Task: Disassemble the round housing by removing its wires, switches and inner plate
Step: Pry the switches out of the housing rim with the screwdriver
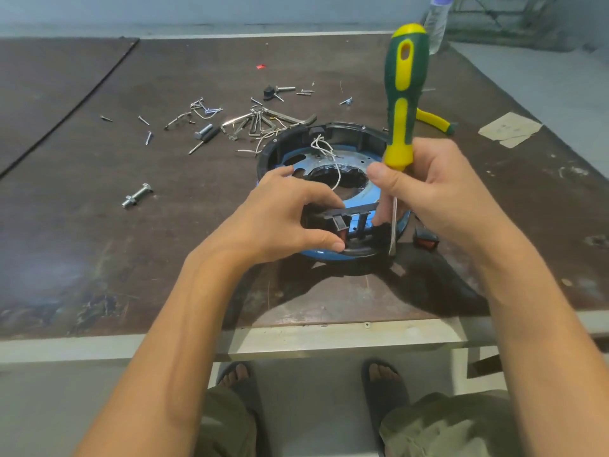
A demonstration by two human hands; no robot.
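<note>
While it lies flat on the dark worktop (pixel 99 258), close to the near edge and slightly right of centre, the round housing (pixel 342 128) is held from both sides. Its black rim is seen at the far side, and a blue inner plate (pixel 298 161) with a large central opening is seated inside it. Thin white wires (pixel 326 150) are looped up from the plate's far part. At the near rim a black switch frame (pixel 351 215) is pinched by the left hand (pixel 283 219), with the fingers curled over its top and the thumb pressed at its near face beside a red switch (pixel 342 235). The right hand (pixel 438 192) is wrapped round the lower end of a green-and-yellow screwdriver (pixel 407 94). The screwdriver is held almost upright, its blade pointed down at the near right part of the rim; whether the tip touches cannot be told. Just right of the housing a loose switch (pixel 426 240) is laid on the worktop. Beyond the housing, hex keys (pixel 257 122) and screws (pixel 148 137) are scattered, and a second yellow-handled tool (pixel 431 120) is seen to the far right. A large bolt (pixel 136 195) is placed well to the left. A clear bottle (pixel 436 24) is stood at the far right edge.
</note>
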